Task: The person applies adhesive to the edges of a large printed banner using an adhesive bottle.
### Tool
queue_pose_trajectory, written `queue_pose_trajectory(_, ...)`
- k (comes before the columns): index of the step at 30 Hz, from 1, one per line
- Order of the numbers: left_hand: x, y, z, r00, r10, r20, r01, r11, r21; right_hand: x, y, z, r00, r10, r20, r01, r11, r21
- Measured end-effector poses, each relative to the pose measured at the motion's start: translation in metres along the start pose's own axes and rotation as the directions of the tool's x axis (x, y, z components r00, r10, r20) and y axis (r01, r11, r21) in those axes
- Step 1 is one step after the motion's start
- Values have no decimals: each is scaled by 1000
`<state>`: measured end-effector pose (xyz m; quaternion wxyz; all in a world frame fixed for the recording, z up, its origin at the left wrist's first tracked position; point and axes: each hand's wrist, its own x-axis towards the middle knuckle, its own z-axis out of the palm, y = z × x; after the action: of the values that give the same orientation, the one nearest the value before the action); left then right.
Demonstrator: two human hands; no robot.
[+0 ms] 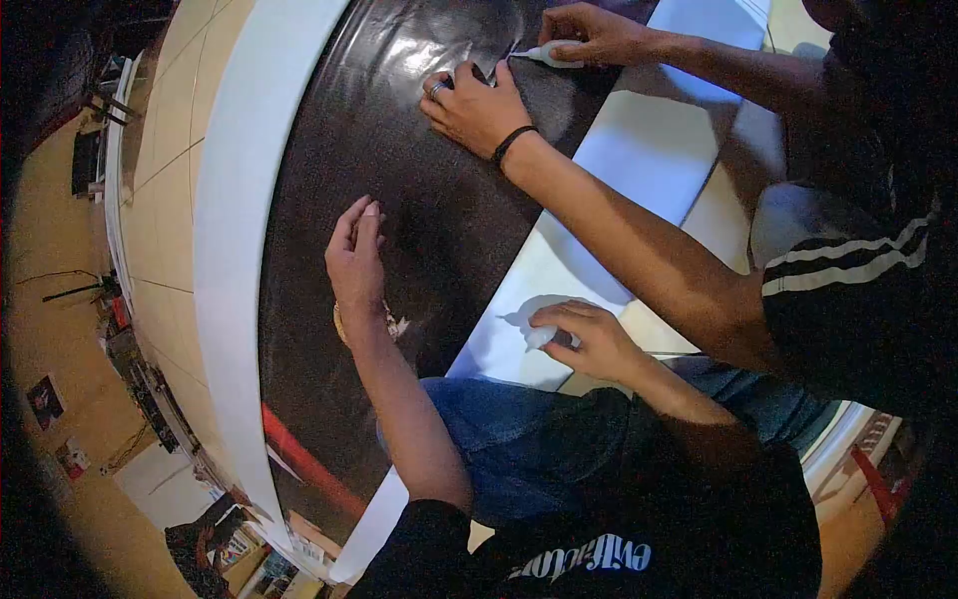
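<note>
A glossy dark brown sheet (409, 170) lies on a long white surface (539, 270). Over the sheet's lower half is my left hand (357, 255), its fingers curled together; anything between them is hidden. A beaded bracelet is at that wrist. My right hand (589, 339) grips a small white bottle (540, 337) above the white surface, close to the sheet's right edge. Further up, a co-worker's ringed hand (479, 110) rests flat on the sheet, while their other hand (589, 38) holds a white bottle (552, 54) with its nozzle at the sheet.
The co-worker's black striped sleeve (848, 265) and arms reach in from the right. My jeans (499, 429) touch the lower edge of the work surface. Tiled floor (165, 230) lies at the left, with cluttered items (150, 399) beyond. Red strips (309, 464) cross the sheet's lower end.
</note>
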<state>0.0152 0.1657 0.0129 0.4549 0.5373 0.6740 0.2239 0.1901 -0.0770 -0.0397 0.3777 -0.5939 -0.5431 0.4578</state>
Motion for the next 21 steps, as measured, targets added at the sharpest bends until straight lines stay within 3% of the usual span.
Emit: queue_pose_trajectory(21, 3, 6, -3, 999, -19, 32, 19, 1000, 11, 3, -8, -8, 1000, 16, -3, -15, 999, 40)
